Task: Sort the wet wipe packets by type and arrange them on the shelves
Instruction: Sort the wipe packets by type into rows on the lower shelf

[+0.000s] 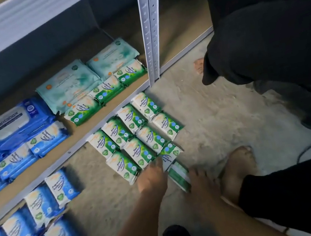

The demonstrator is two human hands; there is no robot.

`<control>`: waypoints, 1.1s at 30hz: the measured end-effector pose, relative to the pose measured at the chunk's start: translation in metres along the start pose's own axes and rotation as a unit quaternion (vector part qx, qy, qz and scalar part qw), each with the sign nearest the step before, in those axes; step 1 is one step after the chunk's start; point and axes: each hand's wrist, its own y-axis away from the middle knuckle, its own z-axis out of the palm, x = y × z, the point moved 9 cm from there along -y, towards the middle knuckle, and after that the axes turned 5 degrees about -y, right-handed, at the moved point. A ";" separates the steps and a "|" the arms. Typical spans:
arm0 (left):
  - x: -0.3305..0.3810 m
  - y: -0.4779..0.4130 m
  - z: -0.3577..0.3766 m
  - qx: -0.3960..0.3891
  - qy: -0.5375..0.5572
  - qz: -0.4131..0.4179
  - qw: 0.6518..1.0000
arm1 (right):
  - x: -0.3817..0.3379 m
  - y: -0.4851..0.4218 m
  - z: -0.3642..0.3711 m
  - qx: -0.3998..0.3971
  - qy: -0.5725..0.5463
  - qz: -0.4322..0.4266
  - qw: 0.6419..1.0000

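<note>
At far left, blue packets (42,205) lie in loose rows on the floor (210,109), with more blue ones already on the bottom shelf (83,133) above them. Further along the shelf sit teal packs (68,86), fronted by a row of three green Pine packets (105,91). Below that row, a grid of green packets (133,137) lies on the floor.

The left hand (152,177) reaches to the grid's near corner, fingers straight and open, tips touching a packet there. Just beside it, one green packet (179,176) stands tilted on edge between the hands. The right hand (200,181) is against its right side, but blur hides those fingers, so I cannot tell whether they grip it.

The step in hand looks like gathering green packets for the shelf. To do it well, steady the grid with the left fingers and get the right fingers fully round the tilted packet. Then set it beside the green row, label facing like the others and clear of the upright post (149,29).
</note>
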 end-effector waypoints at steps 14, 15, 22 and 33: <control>0.006 -0.008 0.019 0.027 -0.052 -0.009 0.998 | -0.001 -0.017 -0.005 0.003 0.101 -0.075 0.992; 0.004 -0.005 0.018 0.028 -0.028 -0.015 0.999 | 0.000 -0.018 -0.006 -0.013 0.104 -0.079 0.991; -0.016 0.039 -0.002 0.086 0.002 -0.045 0.995 | -0.007 0.002 -0.030 -0.089 0.076 -0.047 0.992; -0.063 0.096 -0.041 0.074 0.298 -0.038 0.951 | -0.021 0.033 -0.059 -0.166 -0.286 0.072 0.941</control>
